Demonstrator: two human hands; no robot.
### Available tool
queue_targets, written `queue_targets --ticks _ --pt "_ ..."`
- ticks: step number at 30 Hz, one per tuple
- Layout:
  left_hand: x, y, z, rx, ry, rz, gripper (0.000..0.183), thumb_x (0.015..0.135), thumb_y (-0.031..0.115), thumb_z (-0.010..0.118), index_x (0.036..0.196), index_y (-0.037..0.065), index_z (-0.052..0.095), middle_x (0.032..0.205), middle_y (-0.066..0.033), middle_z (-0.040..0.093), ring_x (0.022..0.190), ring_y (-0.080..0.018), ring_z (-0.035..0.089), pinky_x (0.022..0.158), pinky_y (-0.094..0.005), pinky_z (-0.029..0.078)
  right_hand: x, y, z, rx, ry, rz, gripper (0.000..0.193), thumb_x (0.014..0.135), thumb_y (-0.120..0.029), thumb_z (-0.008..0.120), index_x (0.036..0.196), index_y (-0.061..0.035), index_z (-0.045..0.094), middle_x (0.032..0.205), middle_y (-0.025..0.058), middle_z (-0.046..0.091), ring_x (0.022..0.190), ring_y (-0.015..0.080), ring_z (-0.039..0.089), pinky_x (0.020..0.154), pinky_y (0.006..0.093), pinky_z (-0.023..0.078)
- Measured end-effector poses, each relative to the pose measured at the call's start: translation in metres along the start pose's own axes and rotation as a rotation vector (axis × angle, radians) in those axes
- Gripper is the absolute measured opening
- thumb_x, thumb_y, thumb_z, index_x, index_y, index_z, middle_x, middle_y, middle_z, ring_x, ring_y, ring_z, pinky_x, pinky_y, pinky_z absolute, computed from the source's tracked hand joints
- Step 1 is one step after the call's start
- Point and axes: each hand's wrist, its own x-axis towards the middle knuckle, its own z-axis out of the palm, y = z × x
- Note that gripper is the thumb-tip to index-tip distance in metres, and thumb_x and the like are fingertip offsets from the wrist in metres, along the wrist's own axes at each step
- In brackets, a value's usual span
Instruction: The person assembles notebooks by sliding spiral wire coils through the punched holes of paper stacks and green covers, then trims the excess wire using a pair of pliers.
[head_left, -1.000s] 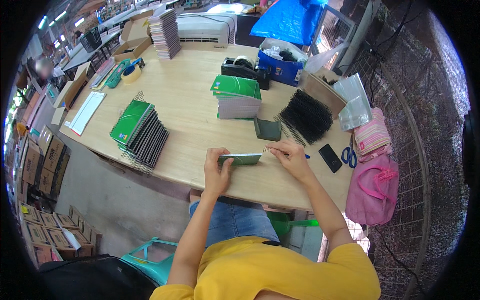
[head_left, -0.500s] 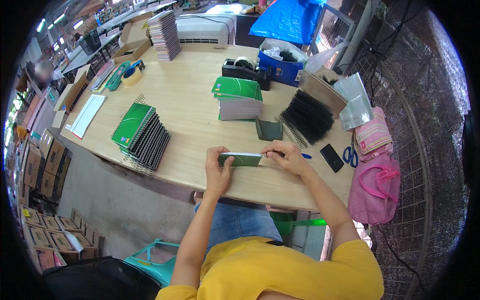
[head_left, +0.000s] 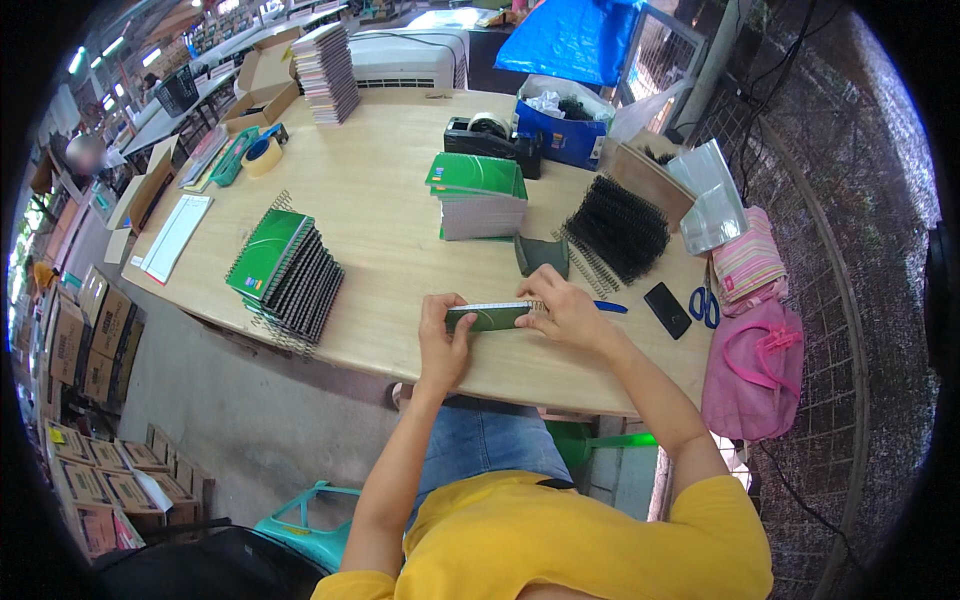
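Note:
Near the table's front edge I hold a green-covered notebook point(head_left: 492, 321) on its long side, its punched white page edge facing up. My left hand point(head_left: 443, 340) grips its left end, thumb on the cover and fingers behind. At the right end, my right hand point(head_left: 568, 315) is closed with thumb and index finger around a dark wire coil point(head_left: 537, 306) at the notebook's edge. How far the coil runs through the holes is too small to tell. A stack of coil-bound green notebooks point(head_left: 290, 270) stands to the left. Beyond my hands is a pile of green-covered books without coils point(head_left: 482, 200).
Loose black coils point(head_left: 622, 232) lie right of a dark curved holder point(head_left: 541, 256). Further right are a blue pen point(head_left: 610, 307), a phone point(head_left: 667, 310), scissors point(head_left: 705, 304) and a pink bag point(head_left: 752, 380). A tape dispenser point(head_left: 492, 140) and blue box point(head_left: 562, 135) stand behind.
My right hand has shifted onto the notebook's right end, its fingers now higher and spread around the coil. The left hand keeps its grip, and the view has moved slightly.

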Motion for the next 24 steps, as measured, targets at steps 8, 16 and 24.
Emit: queue_targets --ticks 8,16,24 --pt "0.001 0.004 -0.023 0.023 -0.029 0.002 0.027 0.080 0.002 0.074 0.100 0.002 0.056 0.093 -0.0125 0.052 0.086 -0.0293 0.054 0.078 -0.0373 0.045 0.045 0.032 -0.004 -0.298 0.125 0.543 0.055 0.088 -0.050 0.068 0.117 -0.0027 0.068 0.128 0.0251 0.054 0.116 0.0403 0.058 0.097 0.0513 0.049" --pt "0.000 0.006 -0.016 0.072 -0.025 -0.021 0.048 0.069 0.015 0.088 0.099 0.003 0.053 0.092 -0.0106 0.050 0.085 -0.0289 0.051 0.076 -0.0384 0.044 0.038 0.061 -0.030 0.652 -0.228 0.280 0.049 0.091 -0.032 0.064 0.125 0.0034 0.066 0.127 0.0160 0.063 0.116 0.0265 0.059 0.098 0.0382 0.047" --pt "0.009 0.004 -0.012 0.051 -0.088 0.011 0.051 0.068 0.014 0.091 0.097 0.004 0.050 0.089 -0.0068 0.047 0.081 -0.0198 0.048 0.073 -0.0327 0.043 0.032 0.054 -0.019 0.796 -0.562 -0.038 0.063 0.084 -0.043 0.060 0.115 0.0105 0.068 0.136 0.0182 0.056 0.124 0.0275 0.054 0.106 0.0360 0.042"
